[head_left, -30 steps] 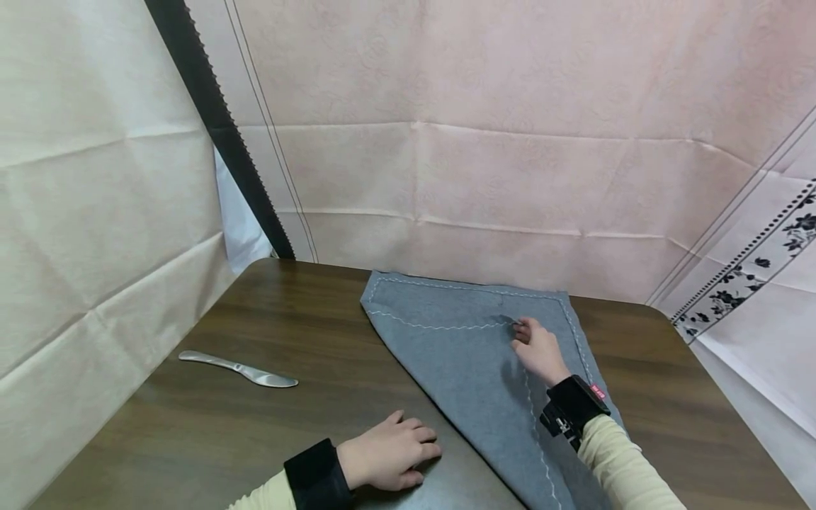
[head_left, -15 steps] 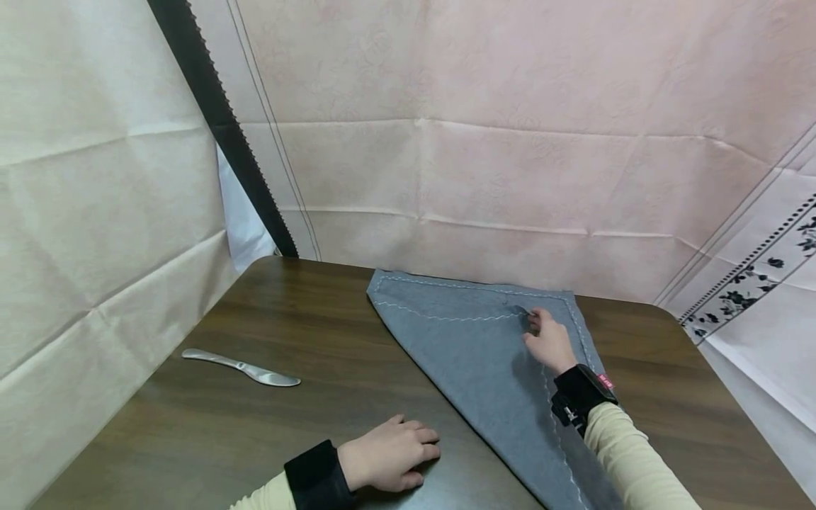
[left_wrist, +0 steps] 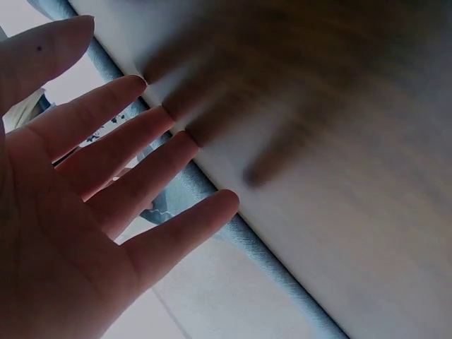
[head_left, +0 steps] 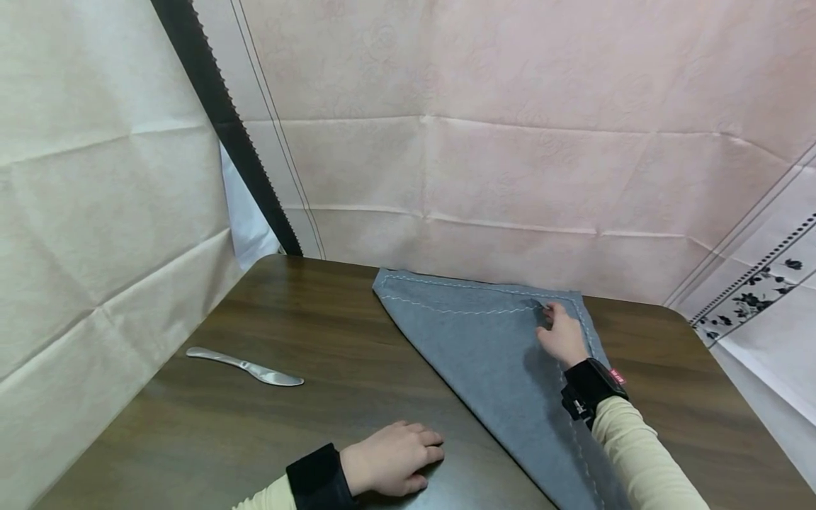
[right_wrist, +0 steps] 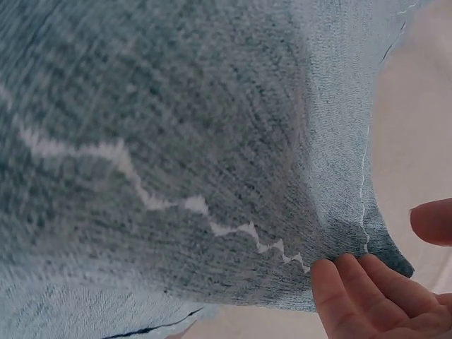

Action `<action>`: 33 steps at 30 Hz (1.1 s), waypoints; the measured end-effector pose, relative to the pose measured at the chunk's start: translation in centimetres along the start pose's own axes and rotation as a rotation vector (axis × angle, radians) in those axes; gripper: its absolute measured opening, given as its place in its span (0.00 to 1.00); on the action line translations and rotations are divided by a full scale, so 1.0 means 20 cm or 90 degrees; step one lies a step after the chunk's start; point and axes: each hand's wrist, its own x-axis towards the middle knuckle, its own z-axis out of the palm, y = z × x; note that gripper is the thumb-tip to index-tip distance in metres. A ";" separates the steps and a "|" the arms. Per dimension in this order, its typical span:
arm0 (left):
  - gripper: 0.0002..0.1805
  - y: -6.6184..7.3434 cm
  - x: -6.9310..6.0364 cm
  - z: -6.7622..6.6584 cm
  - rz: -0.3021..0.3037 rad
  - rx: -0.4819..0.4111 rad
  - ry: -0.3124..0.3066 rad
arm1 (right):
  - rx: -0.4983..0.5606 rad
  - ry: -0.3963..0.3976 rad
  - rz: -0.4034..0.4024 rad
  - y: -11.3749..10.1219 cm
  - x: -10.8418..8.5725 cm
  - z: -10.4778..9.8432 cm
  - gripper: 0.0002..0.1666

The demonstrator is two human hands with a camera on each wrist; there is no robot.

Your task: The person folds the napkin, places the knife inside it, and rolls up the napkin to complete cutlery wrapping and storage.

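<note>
A blue-grey cloth [head_left: 472, 354] with white zigzag stitching lies folded on the table, its upper layer's corner near the back right. My right hand [head_left: 564, 338] reaches over that corner; in the right wrist view the fingertips [right_wrist: 346, 265] touch the cloth [right_wrist: 176, 162] at its stitched edge, and the thumb stands apart. Left of the cloth, my left hand [head_left: 392, 457] rests palm down near the table's front, fingers spread and holding nothing. The left wrist view shows the left palm [left_wrist: 63, 212] beside the cloth's edge [left_wrist: 261, 251].
A silver table knife [head_left: 255, 370] lies on the brown wooden table [head_left: 299, 319], left of the cloth. Pale fabric sheets [head_left: 497, 142] hang behind and beside the table, with a black strip [head_left: 223, 117] at the back left. A red tag [head_left: 617, 377] shows on the cloth's right edge.
My right hand and the cloth's upper corner have shifted right and slightly toward the back. The left hand has stayed about where it was; the whole head view has moved a little.
</note>
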 end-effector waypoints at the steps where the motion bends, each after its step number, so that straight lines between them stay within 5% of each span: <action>1: 0.21 0.00 0.00 0.00 0.001 0.000 0.001 | -0.004 0.003 0.002 0.01 0.00 0.00 0.31; 11: 0.21 0.01 0.01 0.01 0.010 0.020 0.018 | -0.036 0.040 0.016 0.09 0.03 -0.02 0.32; 22: 0.20 -0.04 0.06 -0.04 0.021 -0.035 -0.008 | -0.035 0.031 0.031 0.14 0.06 -0.06 0.33; 28: 0.25 -0.12 0.19 -0.11 -0.077 -0.012 -0.010 | -0.048 0.024 0.044 0.15 0.08 -0.07 0.34; 33: 0.30 -0.17 0.30 -0.10 -0.164 -0.034 -0.072 | -0.064 0.017 0.048 0.15 0.10 -0.07 0.34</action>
